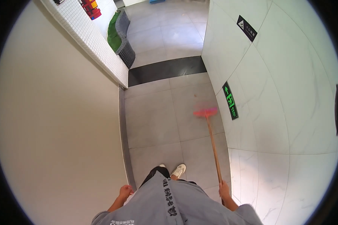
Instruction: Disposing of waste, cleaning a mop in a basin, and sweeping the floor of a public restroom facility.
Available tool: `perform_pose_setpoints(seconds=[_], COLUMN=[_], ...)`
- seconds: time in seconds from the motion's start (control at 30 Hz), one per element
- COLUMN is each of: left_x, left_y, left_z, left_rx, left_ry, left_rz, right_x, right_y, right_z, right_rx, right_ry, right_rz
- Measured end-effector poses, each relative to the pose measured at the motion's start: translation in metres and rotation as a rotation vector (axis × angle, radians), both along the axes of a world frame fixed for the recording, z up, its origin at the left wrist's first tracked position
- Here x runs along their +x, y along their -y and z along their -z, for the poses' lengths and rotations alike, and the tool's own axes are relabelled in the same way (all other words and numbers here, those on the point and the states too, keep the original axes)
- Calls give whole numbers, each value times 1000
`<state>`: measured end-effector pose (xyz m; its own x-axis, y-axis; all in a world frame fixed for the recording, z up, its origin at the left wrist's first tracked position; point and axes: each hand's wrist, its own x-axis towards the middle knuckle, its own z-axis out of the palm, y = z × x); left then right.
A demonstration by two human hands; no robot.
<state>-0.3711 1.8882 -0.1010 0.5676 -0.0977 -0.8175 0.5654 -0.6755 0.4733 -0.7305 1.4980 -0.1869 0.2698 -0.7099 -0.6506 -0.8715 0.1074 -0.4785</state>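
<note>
A broom with a red-pink head and a long wooden handle slants forward over the floor. Its bristles are blurred, close to the foot of the marble-patterned wall. My right hand grips the handle at my right side. Down at my left hip, my left hand hangs beside the beige wall panel with its fingers curled. Something pale shows just below it, but whether the hand holds it is unclear. A small brown bit lies on the tiles beyond the broom head.
Grey floor tiles run between the beige panel and the marble-patterned wall. Across the passage lies a black threshold strip. Past it, a curved grey planter with green turf stands left, below a red fire extinguisher.
</note>
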Motion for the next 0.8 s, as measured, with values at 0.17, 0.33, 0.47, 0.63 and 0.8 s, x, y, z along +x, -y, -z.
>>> perform_pose_setpoints(seconds=[0.17, 0.33, 0.47, 0.63, 0.8], left_x=[50, 135, 218, 328, 405], left_y=[52, 111, 184, 252, 269], left_z=[14, 70, 75, 32, 29], left_rx=[58, -229, -254, -272, -258], left_ry=[5, -74, -19, 26, 97], left_rz=[287, 120, 105, 83, -3], right_x=[26, 119, 209, 317, 446], right_y=[12, 79, 127, 189, 261], right_z=[-50, -68, -73, -53, -56], right_rx=[-16, 57, 152, 153, 116], right_ry=[-237, -272, -266, -170, -133], right_rz=[-87, -99, -58, -44, -59])
